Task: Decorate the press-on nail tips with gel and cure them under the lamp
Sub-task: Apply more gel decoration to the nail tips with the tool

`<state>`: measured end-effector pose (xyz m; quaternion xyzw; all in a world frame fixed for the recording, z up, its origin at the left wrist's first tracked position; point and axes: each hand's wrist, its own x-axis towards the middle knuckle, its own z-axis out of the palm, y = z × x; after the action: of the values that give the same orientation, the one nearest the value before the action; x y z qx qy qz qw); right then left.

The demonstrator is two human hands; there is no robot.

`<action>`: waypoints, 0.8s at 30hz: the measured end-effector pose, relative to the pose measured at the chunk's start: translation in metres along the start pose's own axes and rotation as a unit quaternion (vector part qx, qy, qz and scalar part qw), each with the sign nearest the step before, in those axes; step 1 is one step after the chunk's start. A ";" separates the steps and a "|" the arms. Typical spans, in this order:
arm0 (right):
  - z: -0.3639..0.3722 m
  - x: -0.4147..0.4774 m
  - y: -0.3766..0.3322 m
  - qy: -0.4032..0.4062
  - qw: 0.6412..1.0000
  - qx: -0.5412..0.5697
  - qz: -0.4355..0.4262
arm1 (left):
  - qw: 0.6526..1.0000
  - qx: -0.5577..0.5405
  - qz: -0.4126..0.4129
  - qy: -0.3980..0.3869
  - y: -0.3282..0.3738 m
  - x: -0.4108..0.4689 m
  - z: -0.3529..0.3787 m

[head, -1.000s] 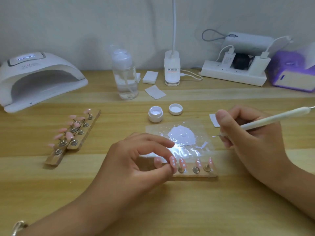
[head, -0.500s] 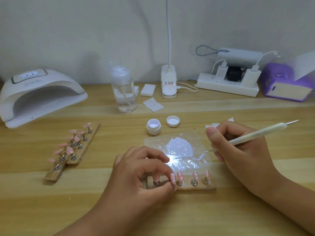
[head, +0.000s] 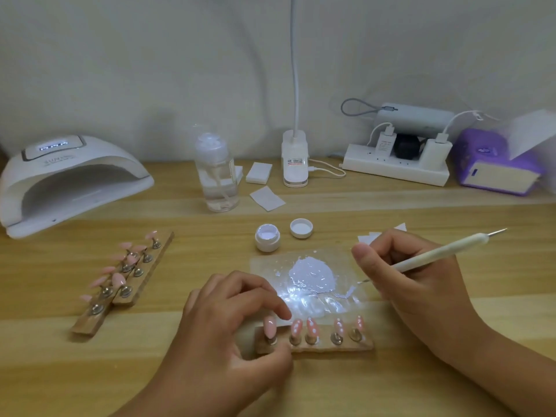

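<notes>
Steadying the short wooden holder strip point(head: 316, 347) with my left hand point(head: 228, 323), I am pinching its left end, thumb on the near edge and forefinger curled over the far one. It is lying flat on the pale wooden bench point(head: 391, 386) right in front of me. Five pink press-on nail tips point(head: 311, 326) are standing on its metal pegs; four are showing white dots, and the leftmost looks plain.

My right hand point(head: 421, 290) is pinching the slim white dotting pen point(head: 436, 254), with its fine point reaching the edge of the white gel puddle point(head: 313, 275) on the clear film just behind the strip.

I am judging the tips feather-light and their wet gel easy to smear, so I am taking hold by the bare wood only. The strip is probably light enough to skid.

The white arched curing lamp point(head: 69, 182) is sitting well away at the back left, its mouth facing me. Two more wooden strips of pink tips point(head: 126, 281) are lying between us — I am expecting to lift over or pass in front of them.
</notes>
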<state>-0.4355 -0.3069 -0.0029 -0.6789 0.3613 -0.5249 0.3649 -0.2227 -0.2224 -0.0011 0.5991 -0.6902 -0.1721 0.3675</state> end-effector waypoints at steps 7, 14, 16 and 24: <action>0.001 0.002 0.001 -0.003 1.000 -0.007 0.006 | 0.999 -0.031 -0.021 -0.005 -0.006 0.000 -0.011; -0.001 0.004 0.004 -0.011 1.000 -0.010 -0.007 | 0.999 -0.037 -0.004 -0.024 -0.011 0.003 -0.015; -0.001 0.004 0.004 -0.019 1.000 -0.005 -0.003 | 0.999 -0.036 0.001 -0.023 -0.011 0.003 -0.015; -0.001 0.002 0.003 -0.016 1.000 -0.010 0.012 | 0.998 0.009 0.056 -0.022 -0.012 0.002 -0.017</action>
<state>-0.4362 -0.3099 -0.0049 -0.6866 0.3682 -0.5059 0.3703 -0.2023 -0.2235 0.0034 0.5594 -0.7319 -0.1579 0.3557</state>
